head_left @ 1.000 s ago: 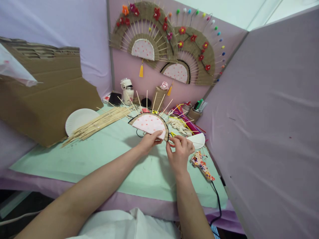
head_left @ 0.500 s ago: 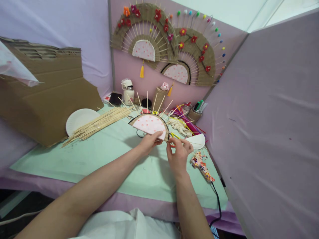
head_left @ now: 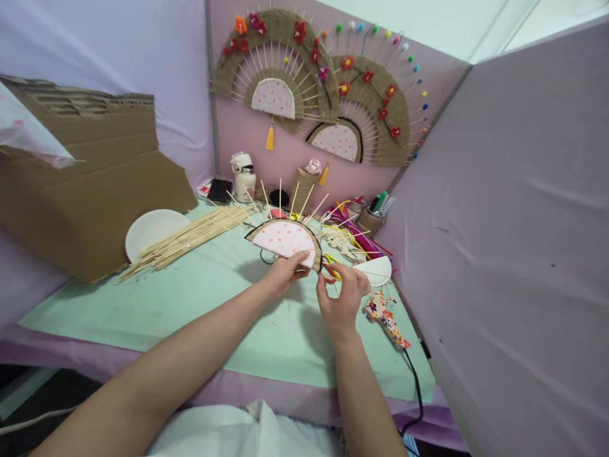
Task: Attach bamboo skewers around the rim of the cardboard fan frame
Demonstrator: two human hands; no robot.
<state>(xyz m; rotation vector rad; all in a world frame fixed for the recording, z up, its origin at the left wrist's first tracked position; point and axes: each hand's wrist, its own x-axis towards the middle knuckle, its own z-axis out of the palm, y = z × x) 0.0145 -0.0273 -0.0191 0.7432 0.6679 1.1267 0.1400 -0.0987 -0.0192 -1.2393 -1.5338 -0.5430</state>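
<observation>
The single view comes from a camera worn on the person's head, facing forward and down. It sits above the white clothing point(head_left: 228, 435) at the bottom edge, near enough that the forearms point(head_left: 190, 355) run up from the lower left and lower right of centre to the hands point(head_left: 346, 297) mid-frame. The tabletop point(head_left: 200, 333) shows at a slant from above; farther off, the pink back panel point(head_left: 247, 143) faces the camera at top centre, with the right-hand partition point(head_left: 509, 228) filling the right.
</observation>
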